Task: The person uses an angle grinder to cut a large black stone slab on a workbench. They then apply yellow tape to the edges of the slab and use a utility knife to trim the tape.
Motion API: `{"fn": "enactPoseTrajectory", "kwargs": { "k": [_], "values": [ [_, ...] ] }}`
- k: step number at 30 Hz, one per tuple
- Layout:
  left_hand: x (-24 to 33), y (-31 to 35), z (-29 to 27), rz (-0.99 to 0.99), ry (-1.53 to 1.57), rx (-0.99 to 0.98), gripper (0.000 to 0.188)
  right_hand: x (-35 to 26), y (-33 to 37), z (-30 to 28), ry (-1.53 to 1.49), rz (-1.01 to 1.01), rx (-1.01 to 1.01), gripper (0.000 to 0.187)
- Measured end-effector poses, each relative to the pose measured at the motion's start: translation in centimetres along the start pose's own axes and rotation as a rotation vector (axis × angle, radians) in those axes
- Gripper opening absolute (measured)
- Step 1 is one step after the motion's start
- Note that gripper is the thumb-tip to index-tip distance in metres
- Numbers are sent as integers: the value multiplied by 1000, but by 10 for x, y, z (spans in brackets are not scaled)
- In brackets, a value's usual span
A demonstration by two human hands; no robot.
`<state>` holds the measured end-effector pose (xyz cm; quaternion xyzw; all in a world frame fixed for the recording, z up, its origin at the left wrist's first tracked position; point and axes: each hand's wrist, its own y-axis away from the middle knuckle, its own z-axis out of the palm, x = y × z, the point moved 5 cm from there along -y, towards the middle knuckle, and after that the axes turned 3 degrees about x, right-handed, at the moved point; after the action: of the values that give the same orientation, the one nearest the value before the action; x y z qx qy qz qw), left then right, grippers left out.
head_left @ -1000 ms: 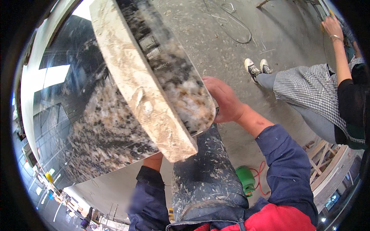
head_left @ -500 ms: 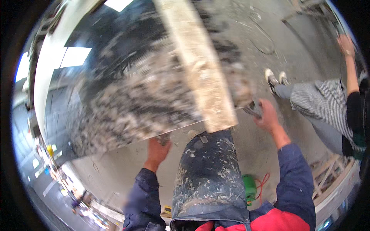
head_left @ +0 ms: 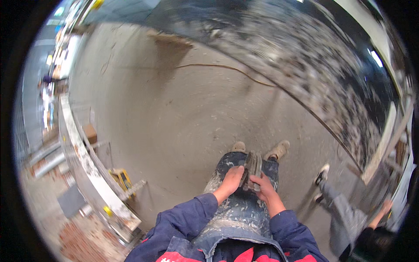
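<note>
Both hands are together in front of my apron. My left hand [head_left: 232, 179] and my right hand [head_left: 265, 188] are closed on a grey, ribbed bundle [head_left: 254, 165] that looks like work gloves. Motion blur softens its finer detail. Ahead and to the right stands a big polished stone slab [head_left: 301, 56], black with grey-brown mottling. Neither hand touches it; bare floor lies between them and its near edge. At the slab's right end a pale wooden board [head_left: 379, 150] shows.
Another person [head_left: 345, 209] stands at the right. A cable or hose [head_left: 218, 65] crosses the floor near the slab. To the left run a long white-topped bench [head_left: 89, 161], a yellow-and-black tool [head_left: 122, 180] and a cardboard box [head_left: 90, 133].
My hands have left the slab's edge and come together on the grey bundle. My view has swung left, so the slab now appears at the upper right.
</note>
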<state>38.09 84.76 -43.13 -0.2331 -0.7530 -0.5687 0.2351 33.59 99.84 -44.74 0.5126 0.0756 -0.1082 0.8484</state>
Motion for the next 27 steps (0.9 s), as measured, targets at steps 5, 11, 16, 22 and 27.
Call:
{"fn": "enactPoseTrajectory", "kwargs": {
  "k": [5,11,16,22,27],
  "values": [
    [-38,25,-63,-41,261,217,57,10,-53,7,-87,475,68,42],
    [-108,123,-124,-251,817,485,54,-139,-214,221,649,-278,-169,57],
    [-141,169,-137,-410,831,593,54,-162,-201,379,294,-28,-191,74],
    [-69,158,-181,-258,783,449,45,-61,-34,273,690,42,-227,34],
    [64,123,-268,92,404,378,30,-30,136,142,577,126,-5,43]
  ]
}}
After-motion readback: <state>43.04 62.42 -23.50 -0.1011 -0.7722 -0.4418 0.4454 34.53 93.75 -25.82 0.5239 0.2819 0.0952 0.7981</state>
